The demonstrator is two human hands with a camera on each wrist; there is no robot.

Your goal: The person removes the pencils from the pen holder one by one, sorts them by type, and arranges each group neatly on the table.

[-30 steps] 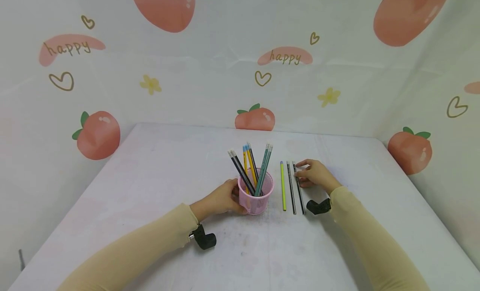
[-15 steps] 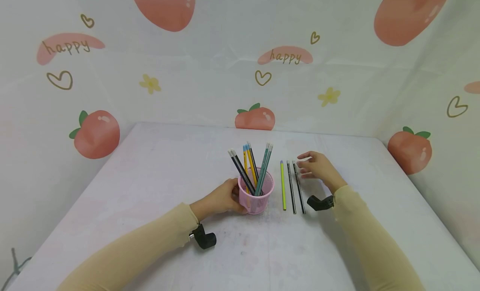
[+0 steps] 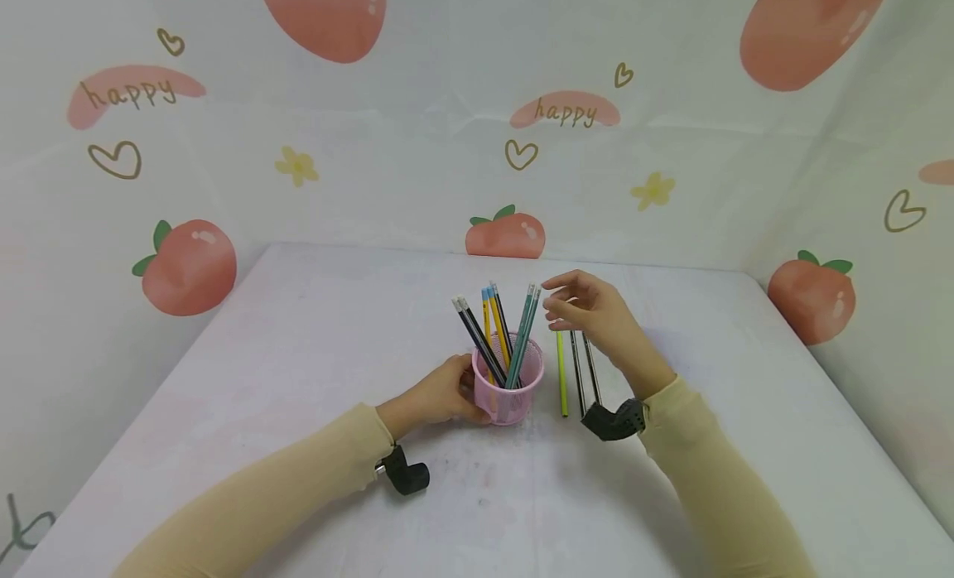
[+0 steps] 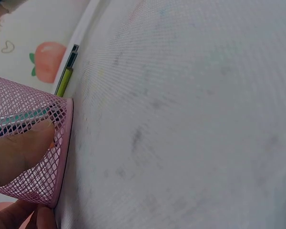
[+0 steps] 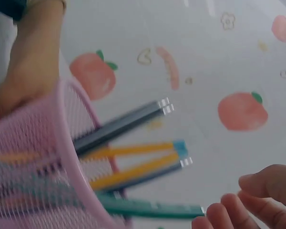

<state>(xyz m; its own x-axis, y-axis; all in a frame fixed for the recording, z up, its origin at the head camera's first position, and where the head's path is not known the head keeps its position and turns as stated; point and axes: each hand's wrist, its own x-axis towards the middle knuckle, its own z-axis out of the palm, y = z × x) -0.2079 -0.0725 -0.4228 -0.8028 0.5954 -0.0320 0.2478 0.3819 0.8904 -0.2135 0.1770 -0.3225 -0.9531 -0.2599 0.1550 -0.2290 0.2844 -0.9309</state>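
While the left hand (image 3: 440,393) grips the pink mesh cup (image 3: 508,393), which stands near the desk's (image 3: 298,354) middle toward the front edge and holds upright pencils (image 3: 498,325), the right hand (image 3: 592,313) hovers beside their tops, fingers loosely spread and empty, above three pencils (image 3: 575,371) lying just right of the cup.

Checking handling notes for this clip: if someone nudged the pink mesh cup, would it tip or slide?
Probably tip-prone: the pink mesh cup looks light, and the pencils stand tall and lean outward above its rim, likely raising its balance point. On the smooth table it may slide first. The left hand grips its side, which probably steadies it; the right hand hovers beside the pencil tops.
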